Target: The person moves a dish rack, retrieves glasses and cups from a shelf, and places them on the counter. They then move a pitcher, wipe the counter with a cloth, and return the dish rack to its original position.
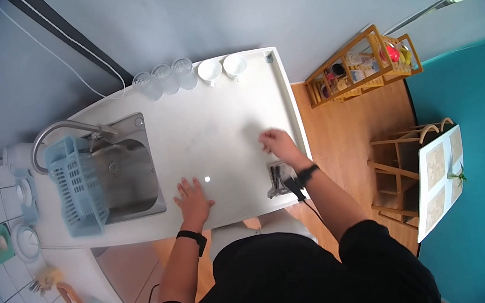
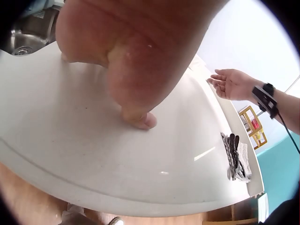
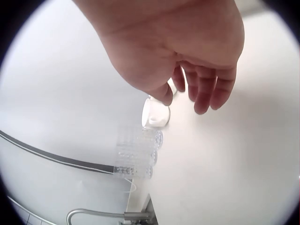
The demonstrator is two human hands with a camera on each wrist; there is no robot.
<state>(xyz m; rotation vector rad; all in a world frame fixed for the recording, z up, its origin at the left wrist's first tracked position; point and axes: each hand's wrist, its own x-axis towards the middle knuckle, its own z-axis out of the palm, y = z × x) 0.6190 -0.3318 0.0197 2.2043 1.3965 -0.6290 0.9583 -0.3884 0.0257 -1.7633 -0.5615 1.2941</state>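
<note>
My left hand [image 1: 194,206] presses on the white countertop [image 1: 215,137] with its fingers spread, just right of the sink. In the left wrist view, its thumb tip touches the surface. My right hand [image 1: 279,145] hovers over the right side of the counter. Its fingers [image 3: 206,93] are loosely bent with nothing between them. Below the right wrist lies a small folded pile of dark, grey and white cloth [image 2: 236,157] at the counter's right edge. Two white cups [image 1: 210,71] stand along the back edge, beside several clear glasses [image 1: 164,80].
A steel sink [image 1: 127,175] with a curved faucet [image 1: 63,124] is on the left. A light blue dish rack [image 1: 80,188] overlaps the sink's left side. To the right are a wooden shelf [image 1: 361,65] and a white-topped table [image 1: 438,182] with chairs.
</note>
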